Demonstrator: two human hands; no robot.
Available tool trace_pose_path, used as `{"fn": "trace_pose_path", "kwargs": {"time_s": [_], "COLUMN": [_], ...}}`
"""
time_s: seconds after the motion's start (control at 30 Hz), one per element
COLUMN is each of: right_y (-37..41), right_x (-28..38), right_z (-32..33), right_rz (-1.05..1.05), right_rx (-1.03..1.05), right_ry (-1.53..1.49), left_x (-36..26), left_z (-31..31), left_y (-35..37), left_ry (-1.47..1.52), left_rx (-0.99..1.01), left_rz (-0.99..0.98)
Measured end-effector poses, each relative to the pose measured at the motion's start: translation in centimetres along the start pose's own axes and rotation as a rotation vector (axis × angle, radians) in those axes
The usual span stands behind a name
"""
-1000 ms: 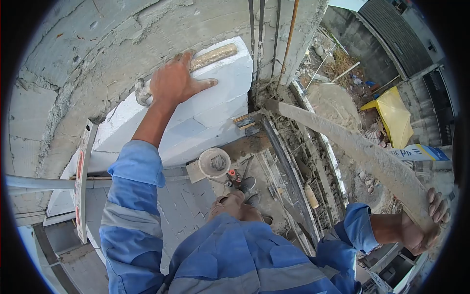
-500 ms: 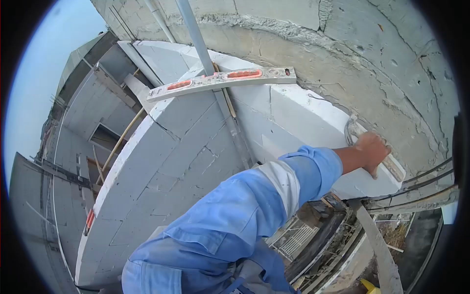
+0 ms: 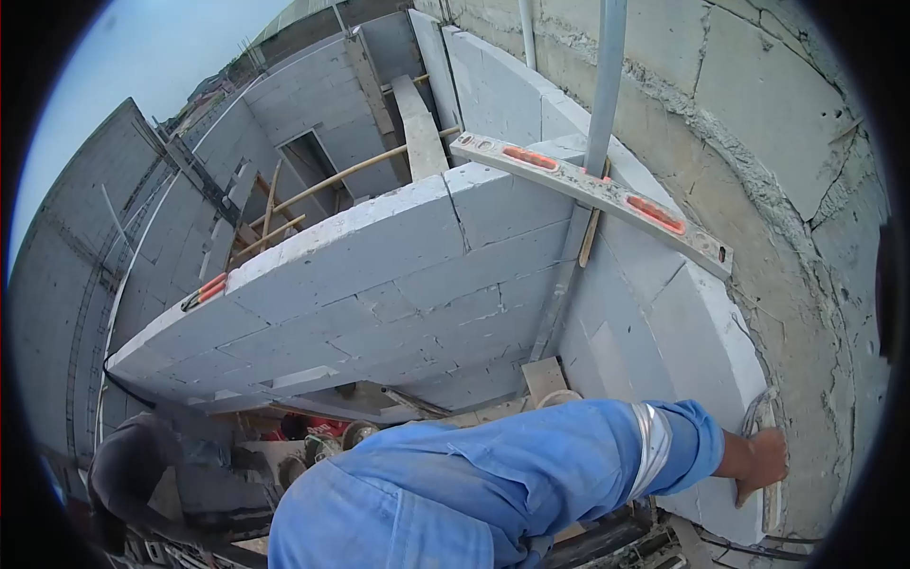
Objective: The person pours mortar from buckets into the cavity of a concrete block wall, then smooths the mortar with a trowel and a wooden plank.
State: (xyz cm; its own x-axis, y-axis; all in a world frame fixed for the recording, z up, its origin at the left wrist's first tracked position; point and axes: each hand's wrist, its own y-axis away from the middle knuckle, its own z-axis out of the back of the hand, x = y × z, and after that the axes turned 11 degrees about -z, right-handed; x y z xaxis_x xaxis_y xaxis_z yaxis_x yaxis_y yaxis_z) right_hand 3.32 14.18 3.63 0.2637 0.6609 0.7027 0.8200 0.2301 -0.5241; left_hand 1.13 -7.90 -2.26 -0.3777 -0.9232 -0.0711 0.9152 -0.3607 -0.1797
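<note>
My left hand [image 3: 766, 462] is closed over a narrow, pale bar-like tool [image 3: 775, 507] along the wall's outer edge, its upper end caked in grey. Most of the tool is hidden under my fingers, so I cannot tell its exact kind. My arm, in a blue sleeve [image 3: 569, 455] with a silver band, reaches across to it from the lower left. White block wall [image 3: 706, 379] runs beside the hand. Farther up, a spirit level [image 3: 559, 177] with orange-red grips lies across the corner where two block walls meet. My right hand is out of view.
A grey pipe [image 3: 607, 85] rises behind the level, against the rough concrete wall [image 3: 749, 180]. An orange-handled tool [image 3: 207, 287] rests on the left wall's top. Bamboo poles [image 3: 351, 174] lean beyond it. Another person [image 3: 133, 474] is bent over at lower left.
My view has turned, so walls and level appear at a different angle and the other person shows at lower left. My left hand still grips the bar-like tool.
</note>
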Motion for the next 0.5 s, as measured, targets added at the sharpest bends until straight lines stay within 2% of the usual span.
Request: {"fn": "trace_pose_path", "kwargs": {"time_s": [0.17, 0.5], "right_y": [-0.43, -0.06], "right_x": [-0.19, 0.69], "right_z": [-0.69, -0.16], "right_rz": [-0.012, -0.005], "right_rx": [0.016, -0.019], "right_ry": [0.007, 0.059], "left_x": [0.28, 0.31], "left_z": [-0.69, -0.75], "left_y": [-0.05, -0.04], "left_ry": [-0.028, 0.002], "left_rx": [-0.074, -0.055], "left_rz": [0.013, 0.003]}}
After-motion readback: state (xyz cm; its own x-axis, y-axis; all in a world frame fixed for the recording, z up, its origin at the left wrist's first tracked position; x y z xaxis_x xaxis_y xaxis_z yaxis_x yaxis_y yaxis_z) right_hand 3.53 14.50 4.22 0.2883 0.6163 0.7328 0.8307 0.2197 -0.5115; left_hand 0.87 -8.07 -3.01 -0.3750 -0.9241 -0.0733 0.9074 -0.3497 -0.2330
